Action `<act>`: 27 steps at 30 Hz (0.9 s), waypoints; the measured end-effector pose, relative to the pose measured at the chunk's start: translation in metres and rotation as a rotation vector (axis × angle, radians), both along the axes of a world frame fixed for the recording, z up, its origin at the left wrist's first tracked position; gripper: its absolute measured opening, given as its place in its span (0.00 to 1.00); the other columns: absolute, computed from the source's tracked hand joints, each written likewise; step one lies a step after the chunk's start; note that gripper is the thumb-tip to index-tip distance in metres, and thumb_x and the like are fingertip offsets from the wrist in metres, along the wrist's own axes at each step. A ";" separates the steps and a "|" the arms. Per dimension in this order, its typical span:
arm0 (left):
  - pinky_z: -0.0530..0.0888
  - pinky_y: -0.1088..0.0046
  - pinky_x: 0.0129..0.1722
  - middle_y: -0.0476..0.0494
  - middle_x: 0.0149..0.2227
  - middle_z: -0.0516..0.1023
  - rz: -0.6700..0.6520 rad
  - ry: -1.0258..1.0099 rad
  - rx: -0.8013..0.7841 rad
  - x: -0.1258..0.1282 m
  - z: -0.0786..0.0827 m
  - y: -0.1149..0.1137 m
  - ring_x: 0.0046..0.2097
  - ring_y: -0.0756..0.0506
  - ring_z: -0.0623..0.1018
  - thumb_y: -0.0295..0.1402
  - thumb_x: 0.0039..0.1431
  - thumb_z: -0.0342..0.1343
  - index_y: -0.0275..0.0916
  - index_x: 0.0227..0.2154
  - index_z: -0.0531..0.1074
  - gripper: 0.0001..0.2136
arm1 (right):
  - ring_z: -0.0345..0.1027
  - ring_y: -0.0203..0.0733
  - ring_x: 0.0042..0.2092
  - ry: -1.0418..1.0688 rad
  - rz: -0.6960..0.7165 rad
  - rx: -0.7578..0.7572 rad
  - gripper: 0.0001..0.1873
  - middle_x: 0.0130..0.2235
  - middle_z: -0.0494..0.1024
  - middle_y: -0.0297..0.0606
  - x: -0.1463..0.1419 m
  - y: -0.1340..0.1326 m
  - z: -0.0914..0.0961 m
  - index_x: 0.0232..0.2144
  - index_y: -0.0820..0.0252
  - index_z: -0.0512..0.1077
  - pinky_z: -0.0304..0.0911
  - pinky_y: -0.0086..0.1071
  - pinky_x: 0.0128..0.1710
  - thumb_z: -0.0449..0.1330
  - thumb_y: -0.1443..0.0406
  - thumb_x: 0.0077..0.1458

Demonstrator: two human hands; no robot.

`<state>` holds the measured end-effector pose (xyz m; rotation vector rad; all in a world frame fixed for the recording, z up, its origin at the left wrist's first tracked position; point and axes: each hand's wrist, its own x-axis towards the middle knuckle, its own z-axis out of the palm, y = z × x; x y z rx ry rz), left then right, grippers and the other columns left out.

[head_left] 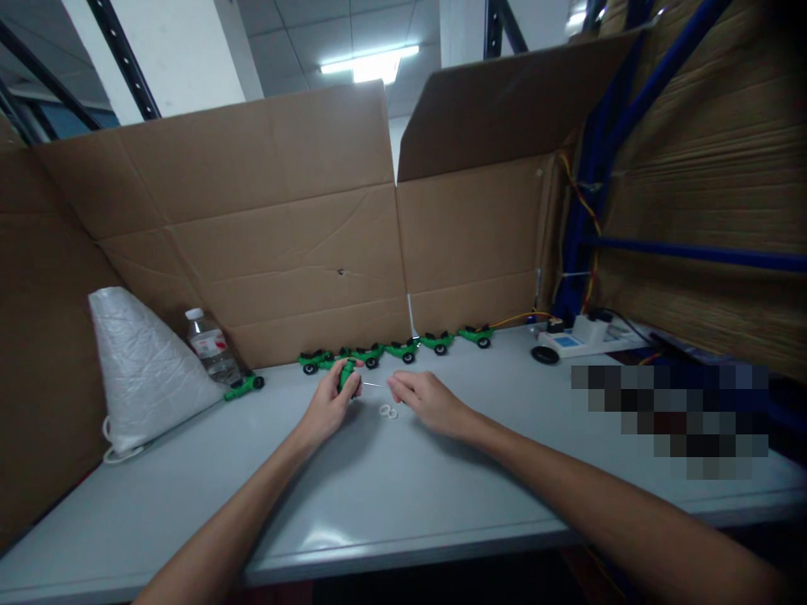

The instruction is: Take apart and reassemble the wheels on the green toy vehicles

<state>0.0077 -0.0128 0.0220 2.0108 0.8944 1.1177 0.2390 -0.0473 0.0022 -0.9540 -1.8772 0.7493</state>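
Observation:
My left hand [329, 402] is closed around a green toy vehicle [346, 375], mostly covered by the fingers. A thin metal rod [371, 385] sticks out of it to the right, toward my right hand [429, 398]. The right fingers are pinched together just past the rod's tip; whatever is between them is hidden. Below, between the hands, a few small white rings [385, 411] lie on the table. Behind them stands a row of green toy vehicles with black wheels, one of them a toy vehicle [402, 350] straight beyond my hands.
Brown cardboard [283, 252] walls the back of the grey table [353, 496]. To the left are a white wrapped bundle [148, 370], a water bottle [213, 346] and another green toy [243, 386]. At right lie a power strip [598, 338] and a black ring [544, 355].

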 end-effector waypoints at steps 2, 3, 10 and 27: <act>0.67 0.71 0.38 0.49 0.30 0.71 -0.031 0.008 -0.045 0.000 0.001 0.002 0.34 0.47 0.71 0.49 0.70 0.54 0.37 0.53 0.71 0.20 | 0.58 0.37 0.28 -0.168 -0.016 0.232 0.14 0.27 0.66 0.34 0.004 -0.004 0.004 0.28 0.58 0.67 0.50 0.30 0.29 0.55 0.60 0.67; 0.68 0.71 0.37 0.49 0.30 0.71 -0.048 0.006 -0.068 0.001 0.002 0.003 0.34 0.47 0.71 0.49 0.70 0.54 0.36 0.52 0.71 0.21 | 0.59 0.37 0.29 -0.204 -0.016 0.287 0.13 0.28 0.67 0.35 0.005 -0.007 0.007 0.28 0.58 0.66 0.50 0.30 0.29 0.56 0.61 0.66; 0.69 0.72 0.39 0.50 0.31 0.71 0.034 -0.034 0.028 0.003 0.007 -0.004 0.34 0.48 0.72 0.47 0.70 0.55 0.38 0.52 0.70 0.18 | 0.37 0.34 0.20 0.119 0.230 -0.461 0.16 0.20 0.45 0.21 -0.005 -0.008 0.018 0.27 0.54 0.59 0.43 0.28 0.19 0.46 0.57 0.68; 0.68 0.73 0.38 0.50 0.32 0.70 0.028 -0.063 0.057 0.009 0.017 -0.020 0.34 0.48 0.70 0.44 0.68 0.58 0.38 0.49 0.69 0.15 | 0.36 0.32 0.19 0.158 0.255 -0.497 0.19 0.20 0.48 0.21 -0.002 -0.006 0.018 0.27 0.55 0.62 0.41 0.26 0.18 0.49 0.52 0.68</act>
